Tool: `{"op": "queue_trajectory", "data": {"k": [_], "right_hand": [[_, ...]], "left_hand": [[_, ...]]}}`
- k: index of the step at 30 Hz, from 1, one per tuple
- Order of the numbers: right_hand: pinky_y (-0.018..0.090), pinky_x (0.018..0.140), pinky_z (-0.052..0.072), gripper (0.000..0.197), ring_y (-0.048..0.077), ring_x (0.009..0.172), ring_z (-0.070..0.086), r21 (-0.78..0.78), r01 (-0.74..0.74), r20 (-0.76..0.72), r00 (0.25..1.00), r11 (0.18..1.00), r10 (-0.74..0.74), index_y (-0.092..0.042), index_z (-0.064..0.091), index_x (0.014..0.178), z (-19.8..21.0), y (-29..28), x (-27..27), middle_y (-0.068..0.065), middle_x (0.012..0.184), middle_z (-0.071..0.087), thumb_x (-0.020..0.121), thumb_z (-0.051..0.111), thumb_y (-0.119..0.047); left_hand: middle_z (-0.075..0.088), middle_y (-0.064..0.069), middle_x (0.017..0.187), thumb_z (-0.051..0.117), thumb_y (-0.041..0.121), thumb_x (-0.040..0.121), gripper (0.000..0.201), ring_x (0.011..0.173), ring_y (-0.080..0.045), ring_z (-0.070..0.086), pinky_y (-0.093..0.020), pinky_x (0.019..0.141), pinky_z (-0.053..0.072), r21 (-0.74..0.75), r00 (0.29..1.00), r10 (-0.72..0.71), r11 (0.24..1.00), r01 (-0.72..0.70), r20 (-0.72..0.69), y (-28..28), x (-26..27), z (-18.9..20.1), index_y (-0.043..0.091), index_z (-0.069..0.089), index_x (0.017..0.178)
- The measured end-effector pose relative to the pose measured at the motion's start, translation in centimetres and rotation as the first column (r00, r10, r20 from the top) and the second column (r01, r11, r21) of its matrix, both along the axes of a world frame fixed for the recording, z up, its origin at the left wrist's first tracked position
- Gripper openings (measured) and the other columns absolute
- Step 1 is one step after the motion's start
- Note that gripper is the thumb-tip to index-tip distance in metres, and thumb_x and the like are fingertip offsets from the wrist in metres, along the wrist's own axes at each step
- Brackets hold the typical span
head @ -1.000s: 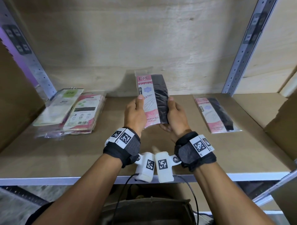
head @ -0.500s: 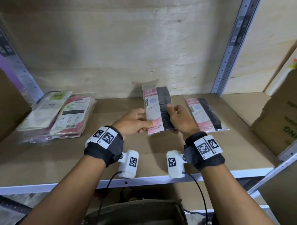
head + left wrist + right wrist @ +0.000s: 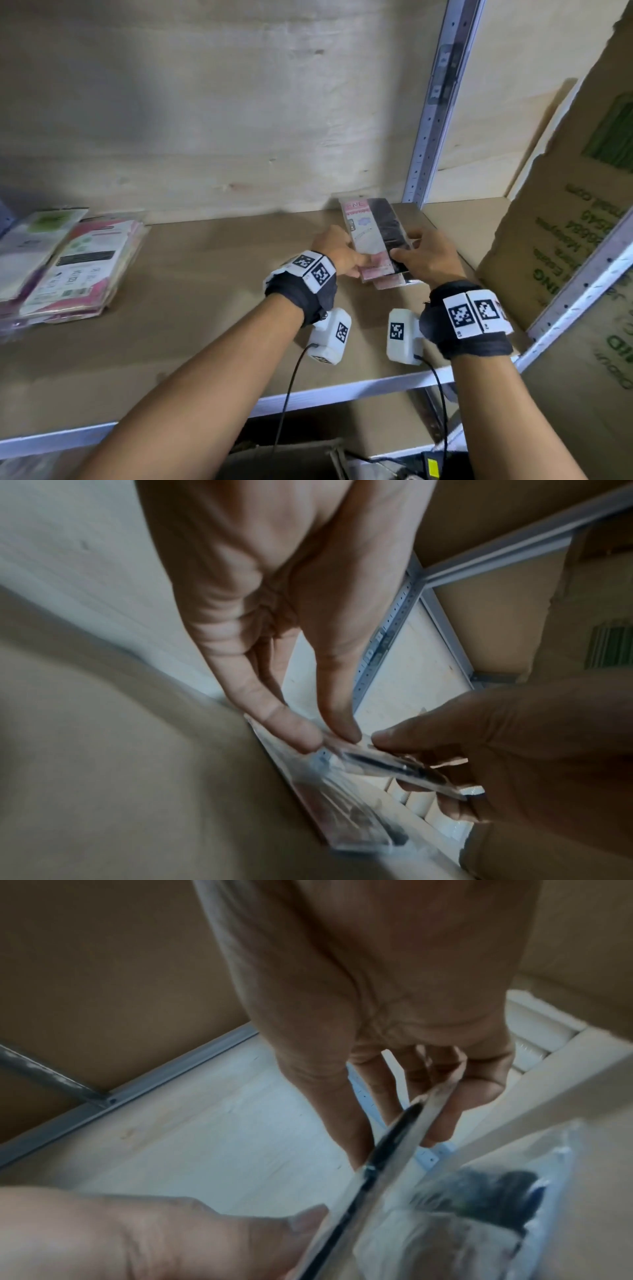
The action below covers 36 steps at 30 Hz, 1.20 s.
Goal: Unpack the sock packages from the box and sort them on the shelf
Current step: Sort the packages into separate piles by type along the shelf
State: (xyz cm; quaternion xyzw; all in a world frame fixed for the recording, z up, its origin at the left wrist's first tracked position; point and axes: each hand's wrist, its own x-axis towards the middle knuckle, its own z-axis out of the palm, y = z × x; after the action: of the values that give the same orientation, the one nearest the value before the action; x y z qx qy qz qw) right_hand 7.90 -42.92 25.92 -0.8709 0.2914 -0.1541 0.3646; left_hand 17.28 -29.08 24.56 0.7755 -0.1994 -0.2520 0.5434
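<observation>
A pink-and-black sock package (image 3: 373,236) is held low over the right end of the wooden shelf (image 3: 205,308). My left hand (image 3: 356,263) pinches its near left corner, and the left wrist view shows the fingertips (image 3: 308,739) on its edge. My right hand (image 3: 404,253) grips its near right side, thumb on top. It hangs tilted right above a second, matching package (image 3: 387,282) lying on the shelf, of which only the near end shows. In the right wrist view the held package (image 3: 394,1145) is edge-on over that lying package (image 3: 479,1204).
A stack of pink, white and green sock packages (image 3: 68,267) lies at the shelf's left end. A large cardboard box (image 3: 565,240) stands close on the right, behind a grey shelf post (image 3: 435,102). The metal front edge (image 3: 308,394) runs below my wrists.
Both hands have carried the package from the shelf's middle to the right and lowered it over the matching package lying there. It has gone from upright to nearly flat.
</observation>
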Motion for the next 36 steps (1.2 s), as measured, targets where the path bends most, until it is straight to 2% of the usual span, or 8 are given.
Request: {"op": "queue_trajectory", "data": {"k": [3, 7, 12, 23, 27, 30, 33, 36], "right_hand": [[0.03, 0.074, 0.046, 0.026, 0.025, 0.092, 0.064, -0.018, 0.002, -0.064, 0.998, 1.0, -0.003, -0.006, 0.068, 0.11, -0.6, -1.4, -0.4, 0.012, 0.105, 0.071, 0.087, 0.072, -0.018], [0.027, 0.071, 0.043, 0.025, 0.025, 0.09, 0.063, -0.015, -0.021, -0.139, 0.99, 1.0, 0.019, -0.005, 0.07, 0.107, -1.1, -2.4, -0.6, 0.011, 0.099, 0.069, 0.086, 0.073, -0.018], [0.028, 0.074, 0.045, 0.028, 0.025, 0.092, 0.061, 0.017, -0.018, -0.174, 0.985, 1.0, 0.021, -0.005, 0.07, 0.108, -1.3, -2.8, -0.4, 0.011, 0.103, 0.067, 0.085, 0.076, -0.019], [0.029, 0.077, 0.046, 0.032, 0.027, 0.097, 0.064, 0.035, -0.015, -0.169, 0.985, 0.999, 0.021, -0.005, 0.07, 0.114, -1.7, -3.1, -0.2, 0.015, 0.11, 0.069, 0.085, 0.075, -0.019], [0.033, 0.09, 0.047, 0.045, 0.025, 0.105, 0.059, -0.019, 0.042, -0.084, 0.995, 0.999, -0.044, -0.013, 0.062, 0.128, -1.3, -3.0, -0.4, 0.011, 0.124, 0.064, 0.087, 0.072, -0.026], [0.046, 0.1, 0.048, 0.039, 0.029, 0.118, 0.055, -0.108, 0.108, 0.043, 0.994, 0.988, -0.104, -0.02, 0.063, 0.126, -0.1, -2.3, -0.7, 0.009, 0.129, 0.059, 0.089, 0.068, -0.028], [0.031, 0.085, 0.051, 0.02, 0.021, 0.099, 0.065, -0.108, 0.004, 0.204, 0.979, 0.994, 0.018, -0.015, 0.071, 0.11, 0.9, 0.0, -0.9, 0.003, 0.107, 0.071, 0.091, 0.065, -0.019], [0.025, 0.077, 0.053, 0.012, 0.016, 0.081, 0.068, -0.06, -0.119, 0.257, 0.958, 0.991, 0.131, -0.014, 0.074, 0.098, 1.6, 4.4, -0.4, -0.002, 0.087, 0.073, 0.091, 0.065, -0.015]], "left_hand": [[0.073, -0.02, 0.11, 0.091, 0.008, 0.066, 0.053, 0.093, -0.034, 0.074, -0.049, 0.081, 0.061, 0.018, 0.999, -0.005, 1.0, 0.006, -0.053, -2.0, -0.1, -0.8, -0.004, 0.068, 0.112], [0.07, -0.02, 0.119, 0.091, 0.015, 0.068, 0.064, 0.106, -0.037, 0.069, -0.047, 0.094, 0.056, 0.101, 0.999, -0.027, 0.994, 0.029, -0.023, -3.1, 0.0, -1.4, -0.003, 0.063, 0.122], [0.074, -0.021, 0.097, 0.089, 0.025, 0.069, 0.051, 0.087, -0.032, 0.075, -0.042, 0.08, 0.062, 0.171, 0.993, 0.022, 0.984, -0.042, 0.119, -3.5, 0.0, -1.4, -0.005, 0.067, 0.103], [0.069, -0.021, 0.12, 0.089, 0.009, 0.07, 0.063, 0.099, -0.036, 0.072, -0.049, 0.087, 0.06, 0.147, 0.995, -0.003, 0.989, 0.017, -0.101, -3.7, -0.1, -0.8, -0.001, 0.06, 0.125], [0.065, -0.018, 0.129, 0.087, 0.025, 0.075, 0.06, 0.079, -0.021, 0.073, -0.033, 0.07, 0.064, 0.167, 0.999, 0.025, 0.986, -0.021, -0.02, -2.0, 0.0, -0.2, 0.005, 0.059, 0.124], [0.062, -0.018, 0.132, 0.083, 0.043, 0.076, 0.085, 0.07, -0.016, 0.074, -0.025, 0.065, 0.062, 0.204, 0.989, 0.092, 0.972, -0.114, 0.115, 2.1, 0.8, 0.8, 0.004, 0.047, 0.142], [0.074, -0.011, 0.1, 0.082, 0.037, 0.079, 0.046, 0.069, -0.021, 0.076, -0.04, 0.079, 0.063, 0.107, 0.963, 0.197, 0.97, -0.219, 0.182, 8.4, 1.3, 1.6, 0.008, 0.069, 0.112], [0.074, -0.01, 0.079, 0.08, 0.027, 0.082, 0.013, 0.059, -0.019, 0.071, -0.033, 0.07, 0.061, -0.002, 0.912, 0.364, 0.929, -0.37, 0.188, 15.9, 1.8, 1.6, 0.016, 0.072, 0.084]]}}
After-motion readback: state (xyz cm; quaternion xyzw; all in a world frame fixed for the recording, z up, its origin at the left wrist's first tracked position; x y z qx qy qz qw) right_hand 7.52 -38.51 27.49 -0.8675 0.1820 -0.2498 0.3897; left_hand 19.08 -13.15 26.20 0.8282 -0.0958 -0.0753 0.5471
